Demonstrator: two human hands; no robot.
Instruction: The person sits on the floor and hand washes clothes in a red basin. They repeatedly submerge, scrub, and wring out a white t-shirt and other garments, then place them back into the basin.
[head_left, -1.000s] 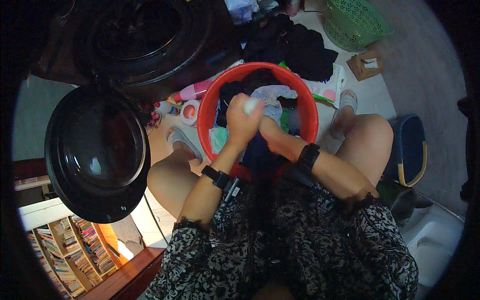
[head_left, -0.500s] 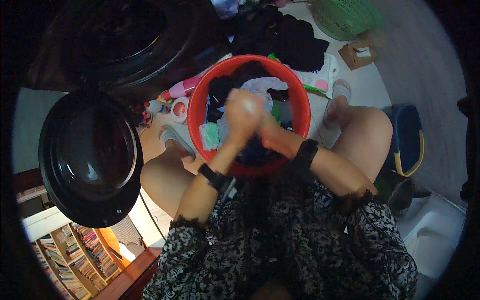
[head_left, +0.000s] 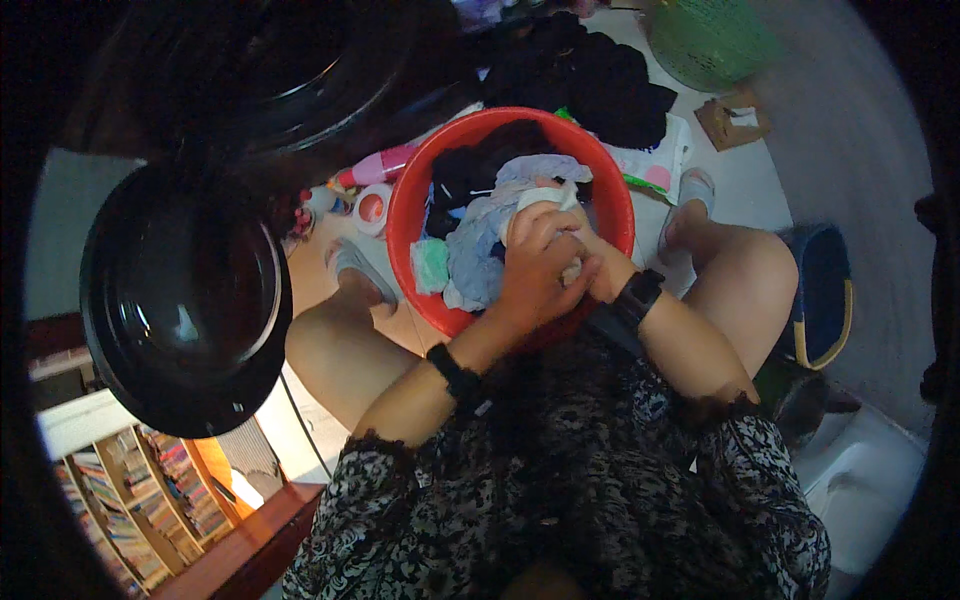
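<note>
both hands gripped a pale cloth (head_left: 545,205) over the red basin (head_left: 405,215): left hand (head_left: 535,275) closed round it, right hand (head_left: 590,255) mostly hidden, grip unclear. risk: cloth could slip, basin tip toward knees.

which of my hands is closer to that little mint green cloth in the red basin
Left. Your left hand sits just right of the mint green cloth in the red basin, gripping pale laundry. Your right hand lies farther right, mostly hidden behind the left.
</note>
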